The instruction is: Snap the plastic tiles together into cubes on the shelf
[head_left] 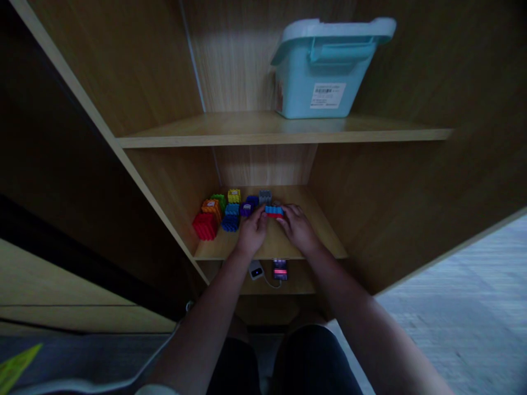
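Between my two hands is a small block, light blue on top and red below point(274, 211), over the middle shelf. My left hand point(252, 229) grips its left end with thumb and fingers. At its right end, the fingers of my right hand point(297, 226) close on it. Left of my hands stand several ridged coloured blocks: a red block point(205, 226), an orange block point(211, 208), a dark blue block point(230, 223), a purple block point(246, 209) and a yellow block point(234, 196). A grey block point(265, 196) sits just behind my hands.
A light blue lidded bin point(321, 77) stands on the upper shelf point(230, 134). Below the block shelf lie a phone point(280, 269) with a lit screen and a white device point(256, 270), with a cable. The cabinet side walls point(370, 203) flank my arms.
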`<state>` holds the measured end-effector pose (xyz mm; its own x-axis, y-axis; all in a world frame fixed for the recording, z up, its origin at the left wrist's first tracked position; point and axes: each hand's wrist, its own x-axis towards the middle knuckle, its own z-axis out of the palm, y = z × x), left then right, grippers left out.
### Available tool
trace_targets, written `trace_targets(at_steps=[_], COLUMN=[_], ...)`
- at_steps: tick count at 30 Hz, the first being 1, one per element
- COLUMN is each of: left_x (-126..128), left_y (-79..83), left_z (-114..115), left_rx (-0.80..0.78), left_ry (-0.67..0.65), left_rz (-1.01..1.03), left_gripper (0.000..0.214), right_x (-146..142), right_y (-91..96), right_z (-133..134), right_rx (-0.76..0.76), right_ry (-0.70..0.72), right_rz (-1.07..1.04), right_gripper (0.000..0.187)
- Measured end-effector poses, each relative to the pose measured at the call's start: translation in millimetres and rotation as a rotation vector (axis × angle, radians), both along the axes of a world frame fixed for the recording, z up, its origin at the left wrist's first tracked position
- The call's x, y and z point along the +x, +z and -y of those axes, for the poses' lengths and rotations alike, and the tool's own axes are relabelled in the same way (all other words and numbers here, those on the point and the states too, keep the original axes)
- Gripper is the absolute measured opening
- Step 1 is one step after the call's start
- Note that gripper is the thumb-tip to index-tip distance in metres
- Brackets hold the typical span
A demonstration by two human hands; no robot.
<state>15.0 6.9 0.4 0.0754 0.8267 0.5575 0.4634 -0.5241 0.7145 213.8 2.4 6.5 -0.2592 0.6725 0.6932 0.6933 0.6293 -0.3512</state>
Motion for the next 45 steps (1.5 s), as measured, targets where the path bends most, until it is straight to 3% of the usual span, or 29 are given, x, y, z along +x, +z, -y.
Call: trace_targets(at_steps=[7, 22, 35, 45], left_x=[1.5, -1.6, 1.0, -1.5], left_y=[-3.4, -4.3, -2.8, -6.8], left_z=[-1.6, -3.2, -8.0, -11.9], left_rx=[0.004, -0.055, -0.188, -0.193], left_ry=[-0.062, -0.042, -0.187, -0.153], left_rz=[0.045, 0.006, 0.174, 0.159], left_gripper=[0.044, 0.039, 0.036, 0.032], right_x=[1.9, 3.2, 11.7, 11.3], right_y=[-2.2, -5.7, -22.4, -19.6], right_z=[-0.8, -5.4, -18.2, -17.5], right_rx=[-0.014, -0.07, -0.446, -0.531], right_ry=[0.004, 0.032, 0.243, 0.301], right_rz=[-0.009, -0.036, -0.354, -0.418], right_gripper=[0.041, 0.039, 0.041, 0.043])
